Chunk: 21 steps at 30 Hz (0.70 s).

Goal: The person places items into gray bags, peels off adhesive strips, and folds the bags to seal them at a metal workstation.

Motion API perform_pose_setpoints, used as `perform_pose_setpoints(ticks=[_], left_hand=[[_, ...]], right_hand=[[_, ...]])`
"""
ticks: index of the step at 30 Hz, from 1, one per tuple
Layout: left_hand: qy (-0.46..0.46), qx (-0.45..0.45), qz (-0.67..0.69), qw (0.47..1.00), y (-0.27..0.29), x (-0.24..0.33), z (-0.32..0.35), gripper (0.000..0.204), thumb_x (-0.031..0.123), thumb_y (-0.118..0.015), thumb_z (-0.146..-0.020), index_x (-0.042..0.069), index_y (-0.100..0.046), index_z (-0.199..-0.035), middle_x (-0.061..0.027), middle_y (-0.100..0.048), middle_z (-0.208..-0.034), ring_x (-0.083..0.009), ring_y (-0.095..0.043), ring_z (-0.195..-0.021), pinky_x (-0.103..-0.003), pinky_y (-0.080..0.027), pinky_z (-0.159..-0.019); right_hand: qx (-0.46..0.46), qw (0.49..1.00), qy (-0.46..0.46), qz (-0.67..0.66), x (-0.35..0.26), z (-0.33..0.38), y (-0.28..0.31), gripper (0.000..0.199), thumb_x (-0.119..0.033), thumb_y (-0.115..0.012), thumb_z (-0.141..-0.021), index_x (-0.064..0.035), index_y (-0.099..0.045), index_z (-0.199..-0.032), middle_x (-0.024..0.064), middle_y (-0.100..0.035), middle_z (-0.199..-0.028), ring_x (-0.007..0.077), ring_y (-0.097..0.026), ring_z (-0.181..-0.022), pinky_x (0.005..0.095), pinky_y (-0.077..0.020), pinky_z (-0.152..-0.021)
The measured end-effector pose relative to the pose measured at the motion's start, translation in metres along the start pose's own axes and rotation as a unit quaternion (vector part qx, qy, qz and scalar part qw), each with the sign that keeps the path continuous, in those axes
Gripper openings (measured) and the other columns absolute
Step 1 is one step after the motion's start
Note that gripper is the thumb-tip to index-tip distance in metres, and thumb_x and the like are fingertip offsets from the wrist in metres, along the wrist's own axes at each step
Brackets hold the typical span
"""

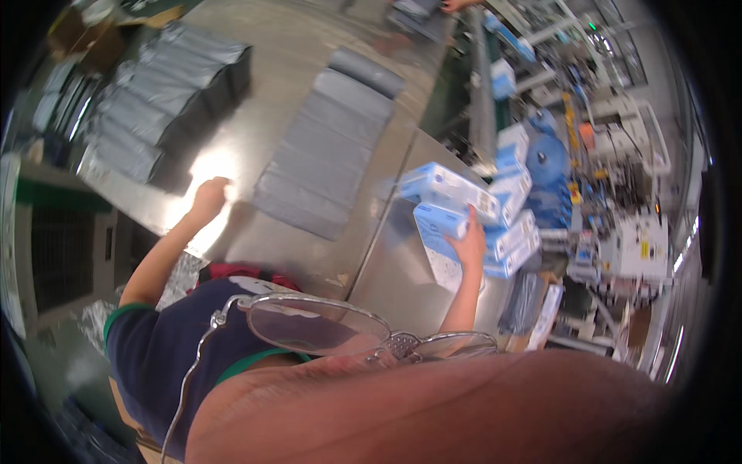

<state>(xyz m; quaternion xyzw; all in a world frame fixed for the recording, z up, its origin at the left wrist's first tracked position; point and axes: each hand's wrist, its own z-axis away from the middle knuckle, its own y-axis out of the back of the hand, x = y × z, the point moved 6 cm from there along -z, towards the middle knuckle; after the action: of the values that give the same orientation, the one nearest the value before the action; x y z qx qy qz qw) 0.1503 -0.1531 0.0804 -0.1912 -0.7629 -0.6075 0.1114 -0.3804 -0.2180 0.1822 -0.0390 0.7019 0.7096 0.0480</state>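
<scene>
My right hand [470,246] is closed round a blue-and-white carton [437,220]. Its fingers also reach a second, longer carton [448,188] lying just beyond, and part of the grip is hidden. My left hand [209,198] is curled into a loose fist over the shiny left part of the metal table [263,100], with nothing seen sticking out of it. Between my hands a grey plastic sheet [321,155] lies flat, its far end a thick roll [365,71].
More blue-and-white cartons [512,240] are piled right of my hand, beside a blue machine part [547,158]. Folded grey plastic bags [166,93] cover the table's far left. Another person's hand [459,5] shows at the top. A conveyor [481,93] runs along the right.
</scene>
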Motion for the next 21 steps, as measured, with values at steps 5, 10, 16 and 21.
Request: perform_pose_setpoints(ticks=[5, 10, 16, 21], left_hand=[[-0.152, -0.096, -0.001, 0.984, -0.077, 0.053, -0.020, 0.021, 0.008, -0.051, -0.058, 0.004, -0.047, -0.077, -0.0106, -0.048, -0.082, -0.0243, -0.048, -0.081, -0.035, -0.040, -0.066], [-0.263, -0.159, -0.116, 0.944, -0.125, 0.081, -0.043, 0.026, 0.015, -0.055, -0.059, 0.005, -0.047, -0.081, -0.0089, -0.046, -0.087, -0.0227, -0.047, -0.086, -0.034, -0.038, -0.071], [-0.293, -0.182, -0.044, 0.938, -0.108, 0.087, -0.042, 0.030, 0.016, -0.055, -0.060, 0.007, -0.047, -0.088, -0.0058, -0.045, -0.089, -0.0195, -0.046, -0.087, -0.032, -0.036, -0.071], [-0.313, -0.118, -0.143, 0.931, -0.115, 0.077, -0.028, 0.027, 0.016, -0.053, -0.062, 0.007, -0.047, -0.087, -0.0045, -0.045, -0.093, -0.0186, -0.046, -0.084, -0.030, -0.036, -0.069]], right_hand=[[0.037, 0.920, 0.031, -0.390, -0.112, 0.017, 0.005, 0.085, -0.018, -0.073, -0.051, -0.0037, -0.024, -0.120, 0.0172, -0.045, -0.106, 0.0254, -0.041, -0.101, 0.0319, -0.0326, -0.085], [0.008, 0.819, 0.020, -0.573, -0.133, 0.006, -0.138, 0.070, -0.018, -0.072, -0.056, -0.0021, -0.033, -0.112, 0.0122, -0.043, -0.103, 0.0219, -0.042, -0.096, 0.0305, -0.0334, -0.083], [0.058, 0.832, 0.025, -0.551, -0.127, 0.039, -0.196, 0.049, -0.013, -0.066, -0.063, -0.0018, -0.041, -0.104, 0.0085, -0.047, -0.096, 0.0160, -0.045, -0.091, 0.0268, -0.0374, -0.076], [-0.042, 0.868, 0.014, -0.494, -0.149, 0.047, -0.184, 0.017, -0.014, -0.054, -0.075, -0.0004, -0.053, -0.086, 0.0037, -0.055, -0.074, 0.0113, -0.050, -0.068, 0.0230, -0.0394, -0.064]])
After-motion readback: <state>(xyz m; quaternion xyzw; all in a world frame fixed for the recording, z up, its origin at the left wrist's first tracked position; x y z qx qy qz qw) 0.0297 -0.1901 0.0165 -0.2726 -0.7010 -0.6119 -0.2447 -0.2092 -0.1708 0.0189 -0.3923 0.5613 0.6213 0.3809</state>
